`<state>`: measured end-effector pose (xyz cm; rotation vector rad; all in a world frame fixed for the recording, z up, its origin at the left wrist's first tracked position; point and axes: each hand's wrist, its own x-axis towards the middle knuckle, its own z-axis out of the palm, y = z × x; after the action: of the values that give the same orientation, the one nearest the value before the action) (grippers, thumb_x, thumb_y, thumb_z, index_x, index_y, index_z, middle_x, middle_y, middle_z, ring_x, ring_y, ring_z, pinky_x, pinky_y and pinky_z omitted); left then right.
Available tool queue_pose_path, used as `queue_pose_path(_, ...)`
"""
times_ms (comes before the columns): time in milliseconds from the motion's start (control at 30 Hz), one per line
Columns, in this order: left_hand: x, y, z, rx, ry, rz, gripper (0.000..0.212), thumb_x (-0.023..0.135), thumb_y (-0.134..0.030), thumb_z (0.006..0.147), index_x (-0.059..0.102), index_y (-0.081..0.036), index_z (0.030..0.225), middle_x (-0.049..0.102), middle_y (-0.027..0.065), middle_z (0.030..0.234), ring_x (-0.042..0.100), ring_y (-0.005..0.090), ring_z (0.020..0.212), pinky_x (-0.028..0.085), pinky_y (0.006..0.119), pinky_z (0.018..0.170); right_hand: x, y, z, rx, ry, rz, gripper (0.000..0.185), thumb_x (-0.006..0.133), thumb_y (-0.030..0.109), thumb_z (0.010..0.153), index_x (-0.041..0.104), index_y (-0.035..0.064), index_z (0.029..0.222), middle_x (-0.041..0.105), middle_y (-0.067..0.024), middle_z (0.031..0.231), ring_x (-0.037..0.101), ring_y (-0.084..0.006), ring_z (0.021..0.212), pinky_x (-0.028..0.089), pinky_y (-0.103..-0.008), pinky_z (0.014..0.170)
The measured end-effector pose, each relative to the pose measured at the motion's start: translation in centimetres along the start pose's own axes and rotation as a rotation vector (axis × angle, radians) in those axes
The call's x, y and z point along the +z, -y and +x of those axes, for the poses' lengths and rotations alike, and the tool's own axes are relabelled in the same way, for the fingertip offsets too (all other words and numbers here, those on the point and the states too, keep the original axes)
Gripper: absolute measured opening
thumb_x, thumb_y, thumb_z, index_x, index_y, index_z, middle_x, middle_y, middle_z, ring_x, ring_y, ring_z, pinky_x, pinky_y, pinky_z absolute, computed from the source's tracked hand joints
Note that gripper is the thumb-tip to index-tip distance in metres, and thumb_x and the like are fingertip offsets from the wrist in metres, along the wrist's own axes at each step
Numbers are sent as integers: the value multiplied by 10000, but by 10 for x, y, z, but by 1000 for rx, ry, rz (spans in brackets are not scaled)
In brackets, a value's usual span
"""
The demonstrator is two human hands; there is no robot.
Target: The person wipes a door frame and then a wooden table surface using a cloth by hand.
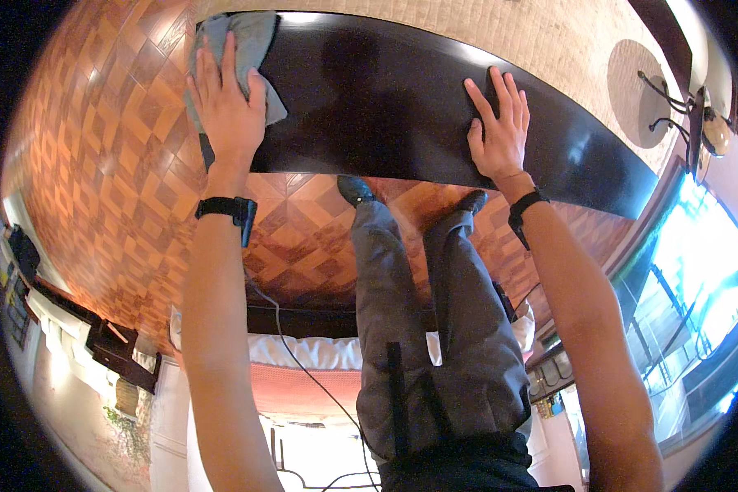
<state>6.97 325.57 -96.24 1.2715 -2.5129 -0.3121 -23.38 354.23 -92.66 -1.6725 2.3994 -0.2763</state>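
Note:
A long, glossy dark tabletop [369, 111] spans the upper part of the head view. At its left end lies a grey-blue cloth [255, 49], draped partly past the edge. My left hand [227, 111] rests flat on the cloth, fingers spread, pressing it against the surface. Towards the right, my right hand [498, 132] lies palm down on the bare dark surface, fingers apart, holding nothing. Dark straps circle both wrists.
Beneath is a patterned wood-look floor [135, 135]. My feet stand near the tabletop's near edge. A bed with a pink cover [301, 390] is behind me, with a thin cable [307, 369] hanging across it. A bright window [695, 264] is at the right.

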Motion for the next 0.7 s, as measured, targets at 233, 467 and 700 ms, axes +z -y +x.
queue_pose_path(233, 8, -1, 11, -328, -121, 67, 663, 423, -447, 1078, 393, -71, 1623, 390, 348, 1600, 424, 527, 1432, 340, 574, 1183, 1, -3, 3, -2, 4, 39, 662, 586, 229, 909, 513, 352, 1556, 328, -96, 1710, 284, -348, 1581, 216, -573, 1278)
queue_pose_path(467, -13, 0, -32, -447, -72, 115, 698, 368, -497, 1091, 385, -35, 1614, 399, 344, 1594, 470, 515, 1397, 410, 546, 1151, -1, -10, -3, -4, -15, 82, 661, 611, 245, 911, 510, 364, 1554, 338, -81, 1704, 305, -333, 1571, 234, -579, 1271)
queue_pose_path(700, -11, -24, -73, -533, -30, 284, 757, 300, -545, 1105, 327, -2, 1631, 278, 333, 1667, 305, 478, 1534, 249, 622, 1235, 1, -10, -1, -35, -56, 114, 641, 635, 244, 909, 535, 353, 1533, 370, -73, 1683, 329, -321, 1554, 248, -569, 1270)
